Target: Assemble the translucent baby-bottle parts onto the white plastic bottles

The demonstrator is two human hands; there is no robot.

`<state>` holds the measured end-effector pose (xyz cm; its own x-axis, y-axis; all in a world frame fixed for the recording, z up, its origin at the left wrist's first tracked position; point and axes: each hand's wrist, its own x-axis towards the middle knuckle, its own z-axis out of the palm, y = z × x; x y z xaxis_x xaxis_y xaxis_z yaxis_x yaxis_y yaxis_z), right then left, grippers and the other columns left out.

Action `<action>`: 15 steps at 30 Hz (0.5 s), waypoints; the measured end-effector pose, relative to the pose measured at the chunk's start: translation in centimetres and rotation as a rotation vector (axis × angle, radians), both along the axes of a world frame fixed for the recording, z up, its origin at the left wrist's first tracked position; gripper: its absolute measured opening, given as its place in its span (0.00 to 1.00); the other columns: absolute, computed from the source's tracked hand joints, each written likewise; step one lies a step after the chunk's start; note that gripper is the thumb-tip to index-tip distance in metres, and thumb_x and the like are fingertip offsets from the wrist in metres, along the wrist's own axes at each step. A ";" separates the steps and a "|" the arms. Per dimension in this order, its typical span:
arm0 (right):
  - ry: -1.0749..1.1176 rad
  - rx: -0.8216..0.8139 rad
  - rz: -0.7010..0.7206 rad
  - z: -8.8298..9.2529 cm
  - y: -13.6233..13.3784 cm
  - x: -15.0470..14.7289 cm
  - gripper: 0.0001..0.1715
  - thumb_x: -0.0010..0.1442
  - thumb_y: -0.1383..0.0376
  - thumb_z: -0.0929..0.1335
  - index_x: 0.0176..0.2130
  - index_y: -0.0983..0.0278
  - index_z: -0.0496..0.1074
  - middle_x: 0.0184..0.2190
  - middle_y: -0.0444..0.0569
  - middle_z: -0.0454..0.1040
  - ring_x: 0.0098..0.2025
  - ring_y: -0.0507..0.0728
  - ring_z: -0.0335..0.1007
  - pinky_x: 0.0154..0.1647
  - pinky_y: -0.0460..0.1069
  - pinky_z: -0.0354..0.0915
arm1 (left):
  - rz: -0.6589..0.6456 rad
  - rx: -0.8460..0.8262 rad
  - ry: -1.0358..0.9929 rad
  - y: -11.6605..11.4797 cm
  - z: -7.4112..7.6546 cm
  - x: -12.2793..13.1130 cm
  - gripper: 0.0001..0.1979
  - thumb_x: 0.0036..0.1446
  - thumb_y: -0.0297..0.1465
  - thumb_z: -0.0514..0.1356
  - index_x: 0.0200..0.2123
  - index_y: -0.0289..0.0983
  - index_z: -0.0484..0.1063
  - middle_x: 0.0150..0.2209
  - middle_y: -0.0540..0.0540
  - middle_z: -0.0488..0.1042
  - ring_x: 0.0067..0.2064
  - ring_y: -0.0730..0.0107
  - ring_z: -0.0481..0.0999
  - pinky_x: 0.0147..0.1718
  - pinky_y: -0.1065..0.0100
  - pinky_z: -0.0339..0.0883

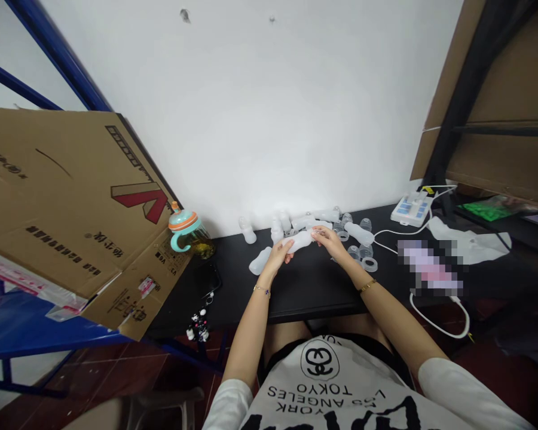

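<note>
Over a black table [314,286], my left hand [280,252] and my right hand [327,237] both grip one translucent white bottle [301,240], held lying sideways between them. My left fingers wrap its left end and my right fingers pinch its right end. Another translucent bottle [260,261] lies on the table just left of my left hand. Several more clear bottles, caps [366,225] and rings [369,264] lie behind and to the right of my hands.
A big cardboard box [72,203] tilts on a blue rack at the left. A teal and orange sippy cup [186,230] and a black phone [207,278] are beside it. A white device [411,209] with cables and a white cloth [468,245] lie at the right.
</note>
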<state>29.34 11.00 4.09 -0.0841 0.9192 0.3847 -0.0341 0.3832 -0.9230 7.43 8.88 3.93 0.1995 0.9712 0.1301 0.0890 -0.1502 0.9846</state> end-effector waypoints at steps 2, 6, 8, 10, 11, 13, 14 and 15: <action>0.013 -0.020 -0.006 0.0 0.1 0.0 0.28 0.50 0.44 0.74 0.41 0.63 0.74 0.23 0.41 0.68 0.24 0.52 0.61 0.27 0.49 0.59 | 0.001 0.036 0.028 0.0 -0.1 0.1 0.29 0.56 0.55 0.61 0.45 0.33 0.74 0.22 0.53 0.69 0.19 0.79 0.62 0.20 0.73 0.55; 0.047 -0.060 -0.024 -0.1 0.5 -0.1 0.30 0.48 0.42 0.75 0.39 0.63 0.74 0.21 0.40 0.66 0.22 0.52 0.59 0.24 0.48 0.56 | 0.027 0.078 0.083 0.0 -0.1 0.3 0.30 0.55 0.52 0.64 0.50 0.33 0.73 0.23 0.52 0.71 0.20 0.79 0.64 0.20 0.74 0.57; 0.066 -0.080 -0.020 0.0 0.5 -0.1 0.30 0.47 0.42 0.75 0.38 0.63 0.74 0.21 0.40 0.67 0.22 0.51 0.58 0.24 0.48 0.56 | 0.037 0.091 0.100 0.0 -0.1 0.4 0.30 0.55 0.50 0.65 0.52 0.34 0.72 0.24 0.52 0.72 0.20 0.78 0.65 0.20 0.74 0.57; 0.079 -0.104 -0.011 0.1 0.5 -0.1 0.30 0.47 0.43 0.75 0.37 0.63 0.74 0.21 0.41 0.67 0.21 0.51 0.58 0.23 0.48 0.55 | 0.040 0.105 0.123 0.0 -0.1 0.4 0.30 0.55 0.49 0.65 0.53 0.34 0.72 0.25 0.51 0.73 0.21 0.78 0.66 0.20 0.74 0.59; 0.084 -0.118 -0.010 0.1 0.5 -0.1 0.30 0.47 0.43 0.76 0.37 0.63 0.74 0.21 0.41 0.66 0.21 0.51 0.58 0.22 0.48 0.54 | 0.043 0.113 0.137 0.0 -0.2 0.5 0.29 0.56 0.48 0.65 0.53 0.35 0.72 0.26 0.51 0.73 0.21 0.77 0.67 0.20 0.74 0.59; 0.095 -0.146 -0.007 0.2 0.5 -0.1 0.30 0.47 0.43 0.76 0.36 0.64 0.74 0.20 0.40 0.66 0.20 0.50 0.57 0.21 0.47 0.53 | 0.058 0.128 0.161 0.0 -0.3 0.5 0.28 0.55 0.47 0.66 0.53 0.35 0.72 0.26 0.51 0.74 0.22 0.76 0.68 0.21 0.73 0.60; 0.103 -0.160 -0.004 0.2 0.5 -0.1 0.29 0.47 0.43 0.76 0.35 0.64 0.74 0.20 0.40 0.65 0.20 0.49 0.56 0.20 0.47 0.53 | 0.070 0.139 0.171 -0.1 -0.3 0.5 0.28 0.55 0.46 0.66 0.53 0.35 0.72 0.26 0.51 0.73 0.23 0.76 0.68 0.21 0.73 0.61; 0.112 -0.172 0.001 0.2 0.5 -0.1 0.29 0.47 0.43 0.77 0.34 0.64 0.74 0.19 0.40 0.64 0.19 0.49 0.56 0.19 0.47 0.52 | 0.083 0.153 0.181 -0.1 -0.4 0.6 0.27 0.55 0.46 0.67 0.52 0.36 0.72 0.26 0.51 0.73 0.23 0.75 0.68 0.22 0.73 0.61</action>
<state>29.21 11.46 4.28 -0.0509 0.9721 0.2292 -0.1407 0.2202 -0.9653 7.99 8.78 3.55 0.1535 0.9571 0.2459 0.2805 -0.2808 0.9179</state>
